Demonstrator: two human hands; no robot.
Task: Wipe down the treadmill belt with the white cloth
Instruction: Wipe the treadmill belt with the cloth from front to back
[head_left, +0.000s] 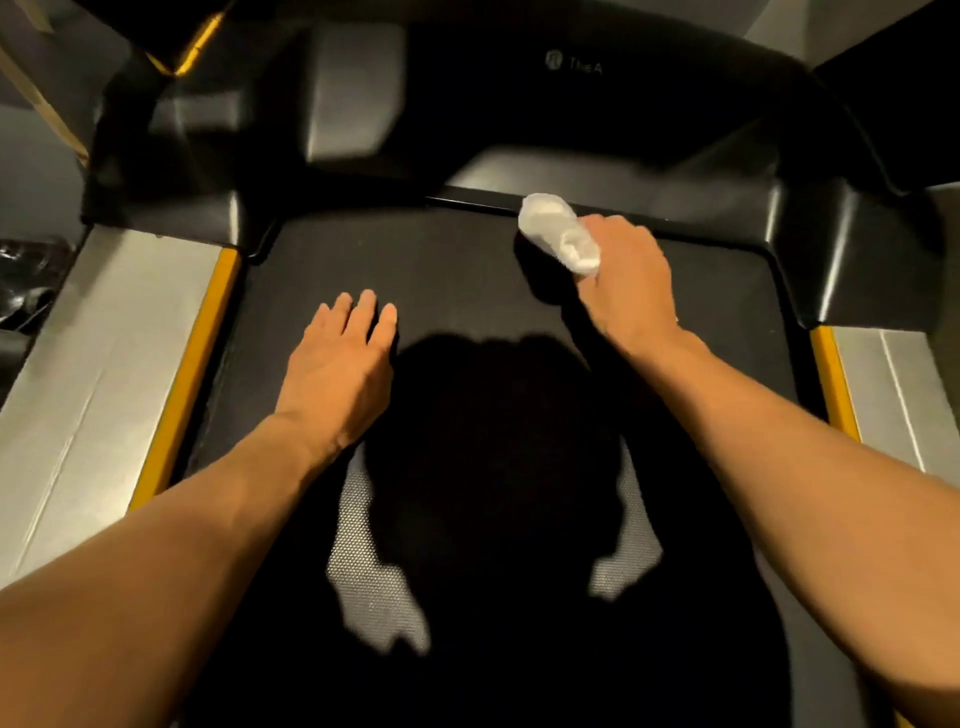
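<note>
The black treadmill belt (447, 265) fills the middle of the view, with my own shadow across its near half. My right hand (628, 283) is closed around a bunched white cloth (558, 231), which sticks out past my fingers at the belt's far end, right of centre, by the black front cover. My left hand (340, 361) lies flat on the belt left of centre, palm down, fingers together and stretched forward, holding nothing.
Grey side rails with yellow strips run along both edges of the belt, the left rail (109, 364) and the right rail (893, 384). The black motor cover (571, 104) rises beyond the belt. A dark crumpled thing (26, 280) lies at far left.
</note>
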